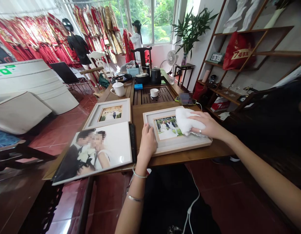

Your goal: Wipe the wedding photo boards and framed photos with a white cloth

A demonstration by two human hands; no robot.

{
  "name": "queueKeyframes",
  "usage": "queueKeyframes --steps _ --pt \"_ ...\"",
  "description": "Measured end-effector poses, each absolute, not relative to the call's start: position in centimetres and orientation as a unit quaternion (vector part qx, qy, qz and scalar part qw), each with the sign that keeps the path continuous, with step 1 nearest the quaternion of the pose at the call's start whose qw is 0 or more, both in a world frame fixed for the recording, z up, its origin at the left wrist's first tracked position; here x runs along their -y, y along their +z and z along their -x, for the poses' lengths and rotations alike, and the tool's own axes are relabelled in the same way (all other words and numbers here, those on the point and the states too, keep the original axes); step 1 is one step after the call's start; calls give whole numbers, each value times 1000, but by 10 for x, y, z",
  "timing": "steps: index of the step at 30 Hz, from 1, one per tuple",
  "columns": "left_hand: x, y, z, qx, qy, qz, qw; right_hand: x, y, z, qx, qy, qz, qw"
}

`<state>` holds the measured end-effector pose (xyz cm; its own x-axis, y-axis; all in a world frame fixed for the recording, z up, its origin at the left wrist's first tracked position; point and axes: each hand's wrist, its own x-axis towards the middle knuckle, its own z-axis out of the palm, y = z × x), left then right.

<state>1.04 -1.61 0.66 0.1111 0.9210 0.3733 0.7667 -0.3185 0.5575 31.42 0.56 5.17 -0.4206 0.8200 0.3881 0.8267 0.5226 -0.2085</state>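
Observation:
A framed wedding photo (165, 148) lies flat on the wooden table (194, 154) in front of me. My left hand (147, 141) rests on its left edge, fingers curled over the frame and holding it steady. My right hand (208, 127) presses a white cloth (188, 121) onto the glass at the frame's upper right, fingers laid over the cloth.
A second framed photo (108, 113) and a large unframed wedding print (96, 151) lie to the left. Behind stand a tea tray (152, 96), white teapot (118, 88), cup (154, 92), kettle (155, 75) and phone (186, 98). Shelves (238, 61) are at right; red garments (43, 42) hang behind.

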Motion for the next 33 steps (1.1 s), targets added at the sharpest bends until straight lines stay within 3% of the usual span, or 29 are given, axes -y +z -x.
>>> queueKeyframes --steps 7,16,33 --pt "18 11 -10 -582 326 -735 123 -82 48 -286 815 -32 543 199" --pt "16 9 -8 -574 343 -731 133 -96 63 -273 855 -80 490 150" --pt "12 5 -7 -562 369 -728 133 65 89 -313 909 57 379 165"
